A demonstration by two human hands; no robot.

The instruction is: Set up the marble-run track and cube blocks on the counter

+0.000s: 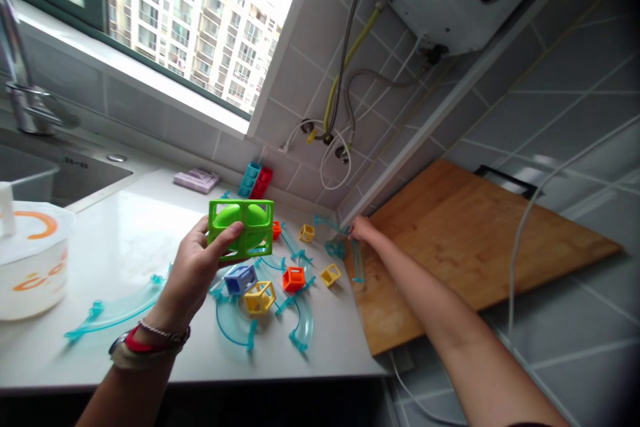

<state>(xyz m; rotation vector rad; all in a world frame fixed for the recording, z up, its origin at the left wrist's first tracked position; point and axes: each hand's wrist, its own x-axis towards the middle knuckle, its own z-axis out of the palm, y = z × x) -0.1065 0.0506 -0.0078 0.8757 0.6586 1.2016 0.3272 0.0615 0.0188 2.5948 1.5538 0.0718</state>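
Note:
My left hand holds up a bright green toy block, an openwork frame of two joined cubes with rounded green insides, thumb across its front. At the counter's far right corner, my right hand is closed on a translucent teal track piece; its fingertips are small and partly hidden. Below the green block lie a blue cube frame, a yellow cube frame and an orange cube frame. Curved teal track pieces are scattered around them. Another yellow cube frame sits nearer my right hand.
A long curved track lies on the white counter at left. Beyond it are a white-lidded tub, sink and faucet. Blue and red blocks stand by the wall. A wooden board leans at right.

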